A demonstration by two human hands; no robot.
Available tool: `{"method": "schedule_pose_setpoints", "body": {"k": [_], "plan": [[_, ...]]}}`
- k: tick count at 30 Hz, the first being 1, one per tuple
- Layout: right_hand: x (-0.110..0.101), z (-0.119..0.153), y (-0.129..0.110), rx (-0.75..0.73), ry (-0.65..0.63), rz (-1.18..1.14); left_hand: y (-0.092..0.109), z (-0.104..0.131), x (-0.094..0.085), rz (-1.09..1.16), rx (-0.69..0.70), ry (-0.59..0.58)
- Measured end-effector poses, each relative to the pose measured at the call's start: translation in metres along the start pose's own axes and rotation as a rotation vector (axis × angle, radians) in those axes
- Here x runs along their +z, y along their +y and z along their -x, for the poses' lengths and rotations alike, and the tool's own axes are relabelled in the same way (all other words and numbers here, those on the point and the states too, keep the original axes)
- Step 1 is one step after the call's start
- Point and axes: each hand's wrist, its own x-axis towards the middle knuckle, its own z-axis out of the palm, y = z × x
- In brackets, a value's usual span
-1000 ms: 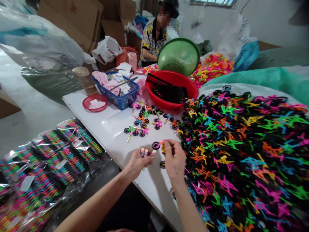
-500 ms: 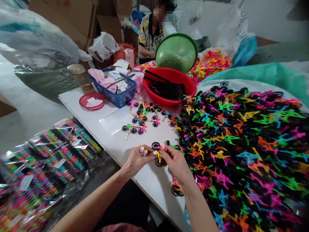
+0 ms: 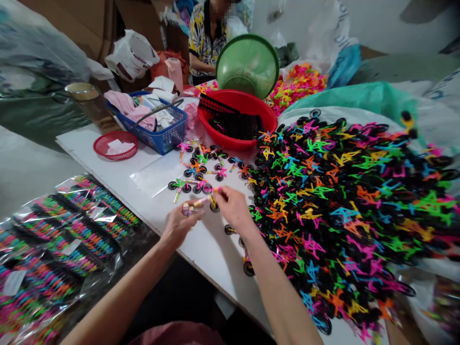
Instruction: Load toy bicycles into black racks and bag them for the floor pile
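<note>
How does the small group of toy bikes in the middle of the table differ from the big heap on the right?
The small group has far fewer bikes than the big heap.
The small group lies loosely spread, with white table showing through; the big heap is densely piled.
Printed tubes show among the small group; none stand out in the big heap.
Both mix bright colours with black wheels.

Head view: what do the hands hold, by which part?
Left hand: small tubes, below their protruding ends. Right hand: a toy bike, exact grip point too blurred to tell.
</note>
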Motion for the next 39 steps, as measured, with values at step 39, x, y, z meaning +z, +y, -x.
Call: {"method": "schedule_pose_setpoints", "body": {"k": [39], "plan": [[-0.028,0.055,0.026,0.136,0.056,-0.267,0.018,0.015,0.041,0.090,0.019,-0.519]]}}
